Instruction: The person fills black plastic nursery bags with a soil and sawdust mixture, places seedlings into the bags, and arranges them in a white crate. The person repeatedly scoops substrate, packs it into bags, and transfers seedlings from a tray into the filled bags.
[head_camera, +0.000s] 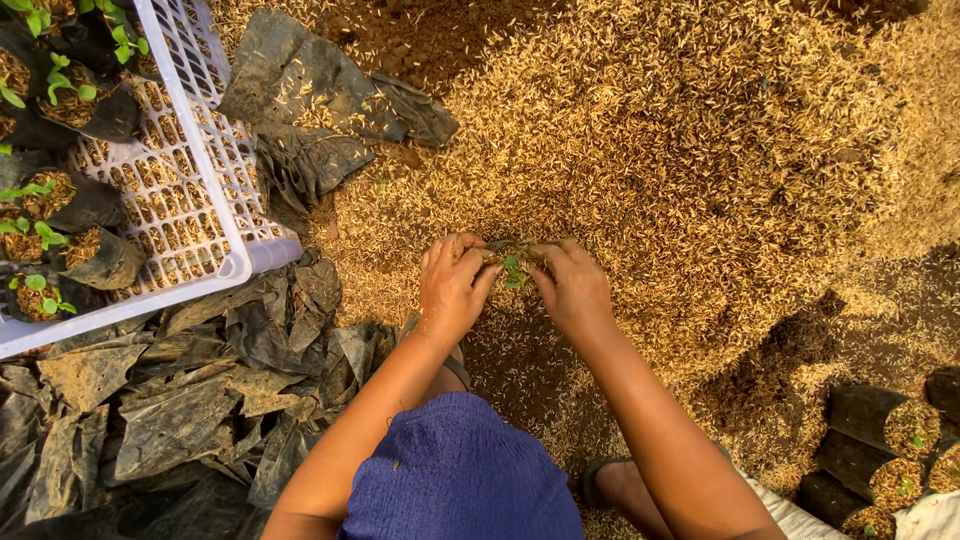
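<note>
Left hand (452, 290) and right hand (572, 290) meet over the husk heap (700, 170), fingers closed around a small green seedling (512, 272) between them, equally near both. At far left, the white crate (200, 180) holds filled black bags with seedlings; empty bags (200, 400) lie near left.
</note>
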